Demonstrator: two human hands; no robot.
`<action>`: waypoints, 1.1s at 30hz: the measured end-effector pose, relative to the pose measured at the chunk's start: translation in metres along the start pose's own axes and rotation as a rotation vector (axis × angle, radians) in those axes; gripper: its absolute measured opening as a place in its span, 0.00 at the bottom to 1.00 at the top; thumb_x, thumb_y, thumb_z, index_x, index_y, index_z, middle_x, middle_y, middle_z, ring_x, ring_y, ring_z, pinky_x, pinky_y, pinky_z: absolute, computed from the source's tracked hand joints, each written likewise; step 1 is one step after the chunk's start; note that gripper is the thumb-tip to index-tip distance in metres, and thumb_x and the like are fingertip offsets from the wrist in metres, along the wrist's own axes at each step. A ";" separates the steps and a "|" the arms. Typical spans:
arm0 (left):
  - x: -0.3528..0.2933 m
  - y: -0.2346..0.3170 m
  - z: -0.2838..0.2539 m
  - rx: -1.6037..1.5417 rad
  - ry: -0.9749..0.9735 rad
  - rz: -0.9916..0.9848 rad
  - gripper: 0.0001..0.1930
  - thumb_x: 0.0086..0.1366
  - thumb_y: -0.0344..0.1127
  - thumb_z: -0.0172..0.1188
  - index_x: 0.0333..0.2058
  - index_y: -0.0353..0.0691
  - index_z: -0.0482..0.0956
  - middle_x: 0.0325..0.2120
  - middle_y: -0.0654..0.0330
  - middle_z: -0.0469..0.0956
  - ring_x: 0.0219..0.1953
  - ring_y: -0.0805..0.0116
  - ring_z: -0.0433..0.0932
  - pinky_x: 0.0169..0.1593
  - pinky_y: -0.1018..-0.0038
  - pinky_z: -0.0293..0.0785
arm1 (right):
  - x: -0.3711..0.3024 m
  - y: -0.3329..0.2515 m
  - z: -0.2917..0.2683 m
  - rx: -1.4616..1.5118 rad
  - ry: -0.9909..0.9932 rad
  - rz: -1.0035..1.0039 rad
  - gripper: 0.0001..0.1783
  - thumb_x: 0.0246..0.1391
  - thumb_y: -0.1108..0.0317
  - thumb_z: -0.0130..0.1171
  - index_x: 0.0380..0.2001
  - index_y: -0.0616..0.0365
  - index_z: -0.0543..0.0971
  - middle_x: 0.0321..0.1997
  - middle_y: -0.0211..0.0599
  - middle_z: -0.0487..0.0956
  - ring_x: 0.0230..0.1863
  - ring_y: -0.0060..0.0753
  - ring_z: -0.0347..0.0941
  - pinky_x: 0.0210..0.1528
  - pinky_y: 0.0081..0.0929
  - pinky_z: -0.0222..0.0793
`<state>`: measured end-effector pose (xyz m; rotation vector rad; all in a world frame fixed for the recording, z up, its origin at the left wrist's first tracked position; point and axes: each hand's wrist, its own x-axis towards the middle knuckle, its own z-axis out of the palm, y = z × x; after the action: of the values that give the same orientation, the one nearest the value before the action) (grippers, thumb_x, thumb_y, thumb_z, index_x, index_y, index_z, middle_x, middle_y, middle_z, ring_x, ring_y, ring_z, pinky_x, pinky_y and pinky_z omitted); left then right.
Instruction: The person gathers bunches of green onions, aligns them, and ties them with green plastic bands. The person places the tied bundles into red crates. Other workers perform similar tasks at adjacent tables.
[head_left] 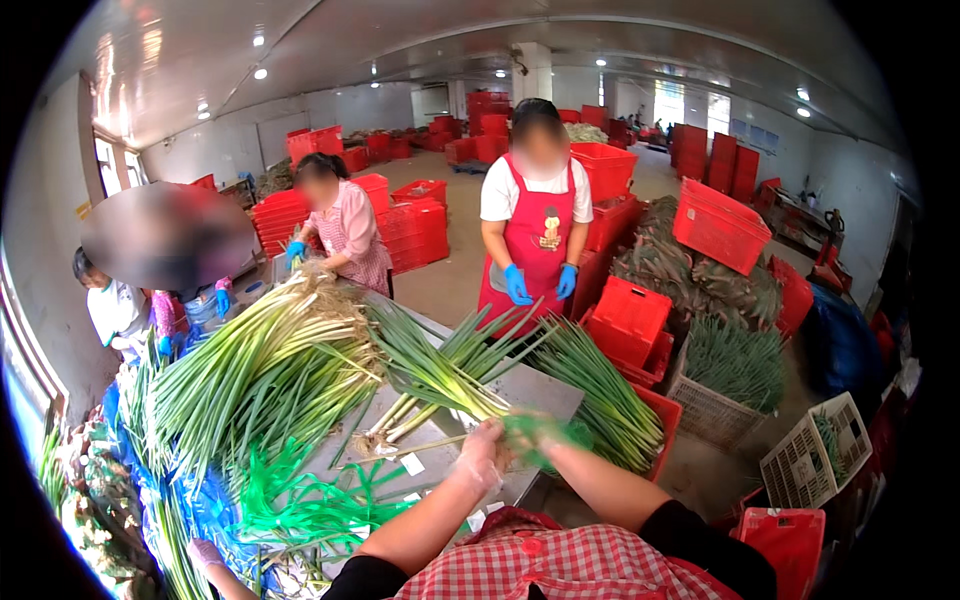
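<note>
My left hand [483, 452], in a thin clear glove, is closed at the pale stalk ends of a bundle of spring onions [455, 385], whose green leaves point away to the upper left. Beside it my right hand [548, 440] is smeared by motion. A blurred green plastic strip [575, 433] runs across the right hand and appears gripped in it; the fingers themselves are indistinct. Left of my forearms, a tangle of similar green strips [310, 505] lies on the metal table [545, 388]. Several small white tags [412, 464] are scattered near the strips.
A large heap of spring onions [270, 365] covers the table's left side. More spring onions [605, 400] fill a red crate at right. Across the table stands a co-worker in a red apron [540, 235]; others work at left. A co-worker's gloved hand [205, 553] shows at lower left.
</note>
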<state>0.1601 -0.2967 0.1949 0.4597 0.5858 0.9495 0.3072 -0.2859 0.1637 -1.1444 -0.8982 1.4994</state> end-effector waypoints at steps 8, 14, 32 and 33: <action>0.143 0.072 -0.140 2.317 0.515 0.381 0.16 0.66 0.42 0.49 0.42 0.35 0.77 0.38 0.45 0.79 0.40 0.51 0.78 0.44 0.64 0.72 | -0.104 -0.056 0.047 -0.818 0.046 -0.370 0.17 0.45 0.72 0.64 0.42 0.59 0.81 0.37 0.40 0.82 0.34 0.22 0.76 0.38 0.21 0.70; 0.188 0.133 -0.179 2.185 0.684 0.327 0.18 0.70 0.42 0.40 0.43 0.40 0.77 0.41 0.51 0.79 0.44 0.57 0.78 0.47 0.69 0.73 | -0.172 -0.125 0.033 -0.771 0.073 -0.778 0.11 0.36 0.77 0.65 0.28 0.65 0.80 0.30 0.44 0.80 0.31 0.33 0.76 0.36 0.25 0.70; -0.062 0.036 0.001 -0.255 -0.478 0.242 0.47 0.51 0.74 0.50 0.53 0.35 0.67 0.53 0.45 0.69 0.51 0.50 0.72 0.55 0.53 0.68 | -0.198 -0.174 0.034 -1.130 -0.301 -1.139 0.11 0.31 0.76 0.66 0.24 0.56 0.79 0.30 0.41 0.77 0.29 0.43 0.76 0.31 0.29 0.72; -0.049 0.053 -0.003 -0.304 -0.470 0.398 0.48 0.50 0.75 0.49 0.53 0.33 0.67 0.53 0.45 0.69 0.52 0.47 0.71 0.57 0.51 0.66 | -0.200 -0.182 0.032 -1.258 -0.507 -1.410 0.11 0.32 0.73 0.67 0.26 0.53 0.80 0.31 0.39 0.78 0.31 0.45 0.76 0.31 0.31 0.74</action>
<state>0.1032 -0.3111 0.2372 0.5126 -0.0839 1.2345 0.3354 -0.4411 0.3859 -0.4649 -2.4452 -0.1313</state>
